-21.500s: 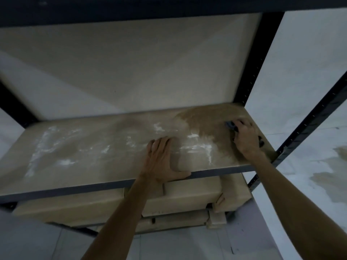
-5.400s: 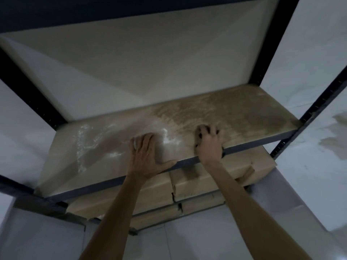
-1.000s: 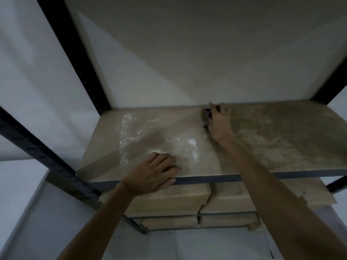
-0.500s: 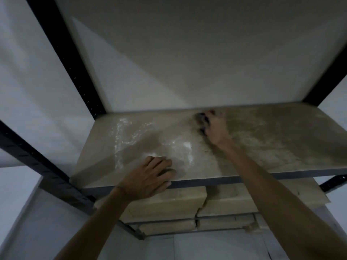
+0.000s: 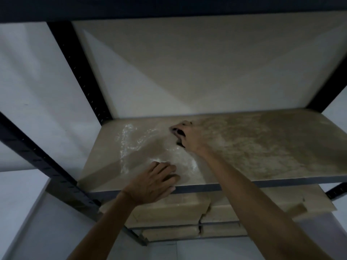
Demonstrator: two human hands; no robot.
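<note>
A tan shelf board (image 5: 272, 147) sits in a dark metal rack. Its right part looks darker and damp, and white powdery streaks (image 5: 129, 139) lie on its left part. My right hand (image 5: 189, 136) presses a small dark cloth (image 5: 179, 135) flat against the board near the back, at the border between the damp and the dusty areas. Most of the cloth is hidden under the fingers. My left hand (image 5: 155, 181) rests flat on the board's front edge, fingers straight, thumb over the metal rim.
Black perforated uprights (image 5: 82, 72) stand at the left, another upright (image 5: 326, 91) at the back right. A dark shelf (image 5: 169, 6) hangs overhead. Stacked cardboard boxes (image 5: 169, 211) fill the level below. White walls surround the rack.
My right hand has slid the cloth leftward along the back of the board. My left hand stays on the front edge. The view has tilted slightly.
</note>
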